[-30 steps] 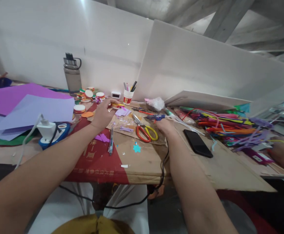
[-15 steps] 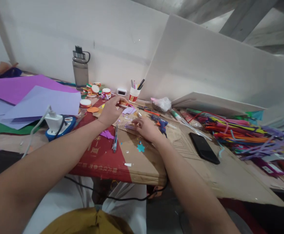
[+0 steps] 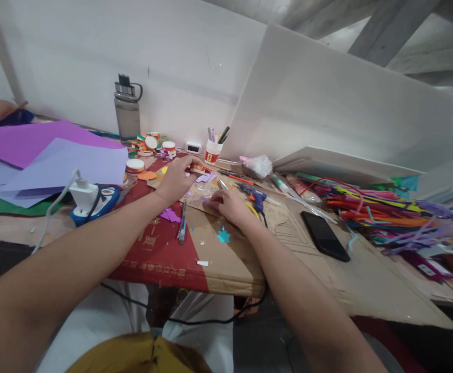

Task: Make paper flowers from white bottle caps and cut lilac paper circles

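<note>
My left hand point(image 3: 175, 178) is closed round a small red and white paper piece point(image 3: 200, 169), above the cardboard. To its right, my right hand point(image 3: 230, 204) is low over the cardboard with fingers bent together; a small purple scrap lies by the fingertips, and what they pinch is too small to make out. A pointed silver tool point(image 3: 223, 185) shows just beyond this hand. Lilac paper pieces point(image 3: 207, 177) lie between the hands. A pen point(image 3: 182, 223) and a teal paper star point(image 3: 223, 236) are nearer the front edge.
A blue glue gun point(image 3: 255, 197) and black phone point(image 3: 325, 235) lie to the right, before piled coloured pipe cleaners point(image 3: 382, 212). At the back stand a bottle point(image 3: 127, 114) and pen cup point(image 3: 213, 151). Purple sheets point(image 3: 71, 160) and a blue power socket point(image 3: 94, 204) are left. Another person's hand is far right.
The red and white piece has tilted slightly in my left hand. My right hand has shifted a little, and a yellow ring-like edge now shows beside it. The view has moved slightly.
</note>
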A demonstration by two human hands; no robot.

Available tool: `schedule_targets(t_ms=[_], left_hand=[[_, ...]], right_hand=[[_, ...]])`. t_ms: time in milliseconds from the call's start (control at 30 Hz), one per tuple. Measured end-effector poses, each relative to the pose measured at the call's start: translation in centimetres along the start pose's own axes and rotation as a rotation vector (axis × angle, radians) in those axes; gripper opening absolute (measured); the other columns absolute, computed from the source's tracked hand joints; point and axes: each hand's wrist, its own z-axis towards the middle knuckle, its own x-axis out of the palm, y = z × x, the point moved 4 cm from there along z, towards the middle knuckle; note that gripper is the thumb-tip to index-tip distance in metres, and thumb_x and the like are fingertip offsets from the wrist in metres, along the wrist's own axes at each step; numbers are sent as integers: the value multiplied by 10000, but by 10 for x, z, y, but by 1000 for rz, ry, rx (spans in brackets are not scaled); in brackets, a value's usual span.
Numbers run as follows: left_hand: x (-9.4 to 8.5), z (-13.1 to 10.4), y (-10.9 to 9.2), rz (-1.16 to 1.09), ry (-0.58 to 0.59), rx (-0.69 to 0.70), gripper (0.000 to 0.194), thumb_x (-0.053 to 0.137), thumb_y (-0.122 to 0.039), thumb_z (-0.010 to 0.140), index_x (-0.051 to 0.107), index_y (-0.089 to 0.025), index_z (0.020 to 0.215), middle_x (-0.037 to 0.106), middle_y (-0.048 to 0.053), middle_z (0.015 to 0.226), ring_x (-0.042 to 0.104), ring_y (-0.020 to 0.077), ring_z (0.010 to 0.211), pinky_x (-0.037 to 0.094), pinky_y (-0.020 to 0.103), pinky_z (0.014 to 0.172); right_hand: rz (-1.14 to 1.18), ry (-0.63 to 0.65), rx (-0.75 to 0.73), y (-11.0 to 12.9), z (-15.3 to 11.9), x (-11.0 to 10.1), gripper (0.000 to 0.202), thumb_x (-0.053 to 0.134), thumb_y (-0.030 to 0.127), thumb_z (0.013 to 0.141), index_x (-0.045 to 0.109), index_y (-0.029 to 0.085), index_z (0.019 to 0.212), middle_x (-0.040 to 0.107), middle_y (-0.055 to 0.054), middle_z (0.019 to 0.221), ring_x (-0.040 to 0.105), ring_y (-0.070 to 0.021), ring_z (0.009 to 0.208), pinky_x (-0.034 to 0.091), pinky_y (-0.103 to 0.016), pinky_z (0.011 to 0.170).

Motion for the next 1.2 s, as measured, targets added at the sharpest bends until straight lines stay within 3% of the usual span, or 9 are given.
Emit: schedule_targets(t_ms=[267, 500, 667, 867, 1000, 1200], left_hand=[[0, 0, 1, -2, 4, -16, 90, 611, -173, 777, 631, -200, 860, 694, 13, 844, 602, 168, 770, 463, 299, 715], [2, -1, 6, 23, 7, -28, 109, 619, -180, 771, 639, -200, 876, 696, 22, 863, 605, 177, 785, 464, 313, 728], [4, -2, 7, -45, 42, -29, 122, 619, -187, 768, 636, -194, 888, 702, 34, 884, 621, 180, 804, 480, 311, 732], [6, -2, 10, -120, 49, -34, 119, 629, -201, 758, 626, -190, 877, 690, 22, 861, 628, 167, 800, 493, 299, 741], [8, -1, 12, -172, 67, -54, 123, 637, -214, 759, 624, -176, 875, 682, 33, 847, 629, 168, 795, 499, 298, 741], [8, -2, 9, -310, 153, -2, 161, 668, -235, 762, 620, -168, 901, 696, 71, 934, 650, 193, 906, 504, 340, 834]], right_hand=[[-16, -13, -72, 1, -1, -2, 181, 522, 111, 813, 685, 172, 861, 693, -57, 873, 600, -169, 810, 436, -260, 749], [70, -46, 49, -3, -1, -8, 214, 561, 134, 789, 747, 195, 876, 729, -39, 865, 632, -178, 784, 453, -275, 726], [148, -144, 26, -7, 2, -11, 172, 572, 161, 750, 732, 178, 812, 706, -23, 784, 614, -163, 737, 428, -261, 689], [410, -173, 10, -11, 4, -8, 106, 515, 202, 723, 616, 175, 705, 631, 13, 692, 553, -127, 647, 399, -242, 621], [668, -193, 55, -12, 5, -6, 53, 513, 216, 710, 554, 192, 733, 648, 11, 696, 562, -122, 618, 423, -238, 599], [573, -367, 61, -15, 0, -23, 133, 567, 284, 754, 637, 185, 806, 664, -10, 671, 573, -139, 599, 426, -255, 582]])
